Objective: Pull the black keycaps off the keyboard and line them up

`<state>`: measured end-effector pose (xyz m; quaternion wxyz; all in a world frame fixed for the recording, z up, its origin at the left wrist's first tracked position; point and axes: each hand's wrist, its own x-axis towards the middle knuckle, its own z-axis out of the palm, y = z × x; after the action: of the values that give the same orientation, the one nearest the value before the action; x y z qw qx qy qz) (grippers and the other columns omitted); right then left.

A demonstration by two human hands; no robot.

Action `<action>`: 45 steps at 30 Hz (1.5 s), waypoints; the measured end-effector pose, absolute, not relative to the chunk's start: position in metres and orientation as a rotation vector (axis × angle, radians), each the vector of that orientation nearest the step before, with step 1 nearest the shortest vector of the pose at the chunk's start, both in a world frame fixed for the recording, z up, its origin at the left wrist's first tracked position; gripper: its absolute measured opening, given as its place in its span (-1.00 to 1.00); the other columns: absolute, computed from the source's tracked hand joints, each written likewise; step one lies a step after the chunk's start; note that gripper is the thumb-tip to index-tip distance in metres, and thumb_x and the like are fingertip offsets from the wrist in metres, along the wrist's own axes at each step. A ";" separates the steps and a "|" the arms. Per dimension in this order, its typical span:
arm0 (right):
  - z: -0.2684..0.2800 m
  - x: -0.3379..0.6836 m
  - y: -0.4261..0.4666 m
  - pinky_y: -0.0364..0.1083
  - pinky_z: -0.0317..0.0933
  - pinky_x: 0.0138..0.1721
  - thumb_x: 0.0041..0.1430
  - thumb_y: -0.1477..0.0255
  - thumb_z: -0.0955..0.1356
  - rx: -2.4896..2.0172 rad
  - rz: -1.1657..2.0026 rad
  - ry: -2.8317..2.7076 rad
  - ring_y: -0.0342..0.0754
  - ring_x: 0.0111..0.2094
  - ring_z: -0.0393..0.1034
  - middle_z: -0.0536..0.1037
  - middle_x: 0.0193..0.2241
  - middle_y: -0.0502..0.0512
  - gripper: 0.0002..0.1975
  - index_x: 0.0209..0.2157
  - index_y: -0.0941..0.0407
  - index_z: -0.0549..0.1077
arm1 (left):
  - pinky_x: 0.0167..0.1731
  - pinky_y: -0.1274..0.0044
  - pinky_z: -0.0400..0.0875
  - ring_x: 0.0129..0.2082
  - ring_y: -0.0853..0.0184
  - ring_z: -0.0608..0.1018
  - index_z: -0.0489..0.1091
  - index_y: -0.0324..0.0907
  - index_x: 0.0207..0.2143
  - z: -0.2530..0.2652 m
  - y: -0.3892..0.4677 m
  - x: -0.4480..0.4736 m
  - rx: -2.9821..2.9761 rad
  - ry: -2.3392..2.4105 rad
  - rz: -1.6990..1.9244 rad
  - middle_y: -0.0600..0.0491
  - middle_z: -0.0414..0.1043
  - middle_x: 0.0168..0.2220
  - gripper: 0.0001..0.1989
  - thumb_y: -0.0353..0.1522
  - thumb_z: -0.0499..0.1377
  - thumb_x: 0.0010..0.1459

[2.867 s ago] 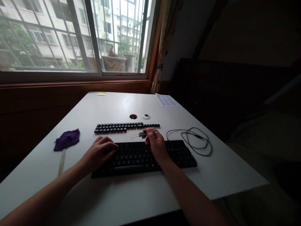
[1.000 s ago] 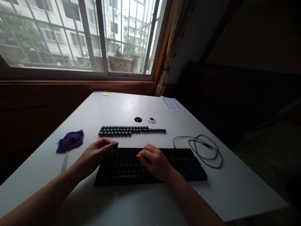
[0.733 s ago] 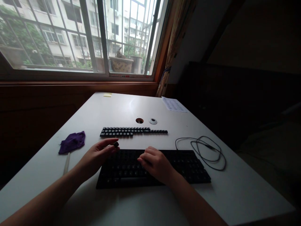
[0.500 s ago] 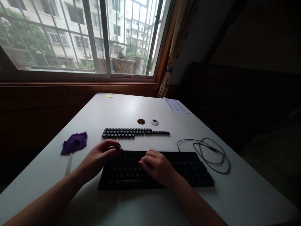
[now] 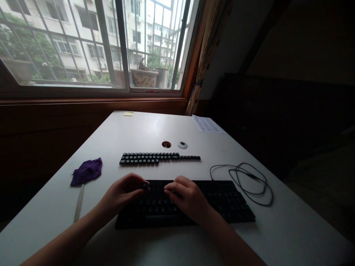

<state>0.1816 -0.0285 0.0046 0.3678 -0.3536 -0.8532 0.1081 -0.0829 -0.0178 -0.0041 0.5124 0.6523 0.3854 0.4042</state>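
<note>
Keyboard (image 5: 160, 211), black, full-length, on the white desk (image 5: 138, 135); directly beneath both hands, near edge toward the wearer. Keycap (image 5: 145, 186), single, dark, pinched between thumb and fingers of the left hand (image 5: 124, 190), over the keyboard's upper left portion; whether it touches the keys below cannot be told. Right hand (image 5: 188, 195): fingers curled, over the keyboard's middle; whether anything is in its grip cannot be made out. Keyboard's long axis: left to right across the desk, number block at the right end. Hidden: middle keys under the right hand, upper left corner behind the left; legends largely lost in shadow. Beyond the far edge, well apart from it: loose keycaps (image 5: 149, 158), set in rows parallel to the keyboard. At right: cable (image 5: 255, 178), black, loosely looped. At left: purple cloth (image 5: 86, 172); pale stick (image 5: 79, 203), lower end cut off by the left forearm.
</note>
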 end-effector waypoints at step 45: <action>0.000 0.166 -0.037 -0.12 0.29 -0.31 0.14 0.51 0.39 -0.963 0.239 -2.148 -0.10 -0.37 0.39 0.50 -0.37 0.05 -0.82 -0.18 0.09 0.51 | -0.26 0.52 0.43 -0.26 0.33 0.49 0.36 -0.12 -0.09 -0.005 -0.026 -0.084 2.544 0.839 1.032 0.01 0.46 -0.26 -0.81 -0.50 0.14 0.27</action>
<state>0.1661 -0.0372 -0.0003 0.3781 -0.3768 -0.8404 0.0933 -0.0837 -0.0256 -0.0052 0.1348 0.8781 0.2895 0.3562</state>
